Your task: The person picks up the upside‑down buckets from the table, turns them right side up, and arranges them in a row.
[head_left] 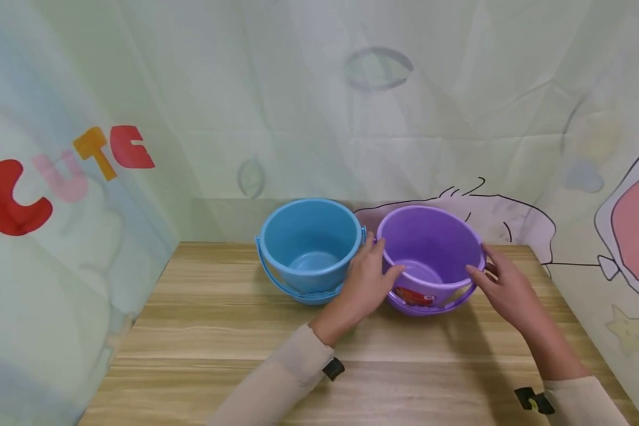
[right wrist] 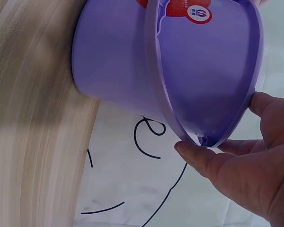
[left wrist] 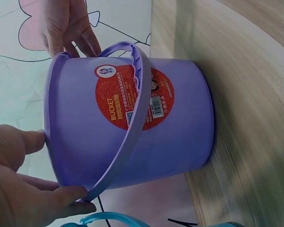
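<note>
A purple bucket (head_left: 431, 248) stands upright on the wooden table, its folded-down handle (left wrist: 128, 137) hanging across the front. My left hand (head_left: 363, 278) holds it by the left of the rim, thumb on the rim and fingertips by the handle's joint, as the left wrist view shows. At the opposite side of the rim my right hand (head_left: 506, 290) grips with thumb and fingers; the right wrist view has these fingers (right wrist: 199, 158) around the handle's joint. A red label (left wrist: 116, 97) is on the bucket's front. Just left stands a blue bucket (head_left: 311, 236), close to my left fingers.
The wooden table (head_left: 202, 343) ends at the back against a printed cloth (head_left: 309, 100), which also hangs along both sides. Both buckets stand near the table's back edge. The blue bucket's handle (head_left: 282, 287) hangs down at its front.
</note>
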`<action>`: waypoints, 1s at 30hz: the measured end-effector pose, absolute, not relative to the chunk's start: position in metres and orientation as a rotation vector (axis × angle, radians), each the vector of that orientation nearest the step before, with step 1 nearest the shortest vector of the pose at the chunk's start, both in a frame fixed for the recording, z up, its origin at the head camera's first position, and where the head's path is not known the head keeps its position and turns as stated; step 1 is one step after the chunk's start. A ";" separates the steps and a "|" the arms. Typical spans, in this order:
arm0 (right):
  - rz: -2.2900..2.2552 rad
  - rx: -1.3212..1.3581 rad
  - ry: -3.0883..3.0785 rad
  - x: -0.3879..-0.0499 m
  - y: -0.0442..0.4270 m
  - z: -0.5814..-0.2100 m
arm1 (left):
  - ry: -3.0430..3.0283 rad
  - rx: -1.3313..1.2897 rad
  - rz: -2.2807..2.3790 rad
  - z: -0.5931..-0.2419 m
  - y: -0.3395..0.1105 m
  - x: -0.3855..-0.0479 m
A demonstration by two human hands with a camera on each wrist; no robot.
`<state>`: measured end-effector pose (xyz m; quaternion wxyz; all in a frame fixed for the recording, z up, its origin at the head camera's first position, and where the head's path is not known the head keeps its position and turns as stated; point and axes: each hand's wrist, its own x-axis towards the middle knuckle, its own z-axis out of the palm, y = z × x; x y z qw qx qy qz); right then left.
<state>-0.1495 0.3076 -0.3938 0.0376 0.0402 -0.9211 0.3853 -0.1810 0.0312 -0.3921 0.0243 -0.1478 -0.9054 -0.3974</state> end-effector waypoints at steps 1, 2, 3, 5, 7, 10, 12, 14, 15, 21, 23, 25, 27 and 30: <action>1.181 0.117 -2.825 -0.150 0.307 -0.394 | -2.796 -0.451 -1.230 -0.392 0.032 -0.182; 1.176 0.107 -2.826 -0.151 0.307 -0.394 | -2.786 -0.447 -1.232 -0.393 0.032 -0.182; 1.176 0.098 -2.828 -0.152 0.307 -0.394 | -2.777 -0.445 -1.232 -0.393 0.033 -0.183; 1.177 0.082 -2.830 -0.154 0.307 -0.394 | -2.758 -0.446 -1.237 -0.394 0.034 -0.185; 1.174 0.066 -2.829 -0.157 0.307 -0.394 | -2.741 -0.444 -1.247 -0.395 0.035 -0.188; 1.172 0.051 -2.827 -0.160 0.308 -0.395 | -2.718 -0.440 -1.281 -0.395 0.037 -0.192; 1.165 0.041 -2.827 -0.161 0.308 -0.395 | -2.710 -0.424 -1.312 -0.396 0.037 -0.194; 1.169 0.031 -2.831 -0.162 0.308 -0.395 | -2.711 -0.399 -1.341 -0.396 0.038 -0.196; 1.170 0.025 -2.832 -0.163 0.307 -0.395 | -2.713 -0.384 -1.353 -0.397 0.038 -0.197; 1.154 -0.006 -2.833 -0.165 0.307 -0.394 | -2.733 -0.344 -1.318 -0.396 0.043 -0.200; 1.153 -0.009 -2.828 -0.165 0.307 -0.394 | -2.748 -0.340 -1.271 -0.395 0.045 -0.199; 1.156 -0.007 -2.822 -0.165 0.307 -0.394 | -2.761 -0.332 -1.238 -0.395 0.046 -0.199; 1.157 -0.006 -2.818 -0.165 0.306 -0.394 | -2.771 -0.320 -1.217 -0.395 0.046 -0.200; 1.170 -0.008 -2.812 -0.165 0.305 -0.394 | -2.779 -0.315 -1.208 -0.395 0.046 -0.201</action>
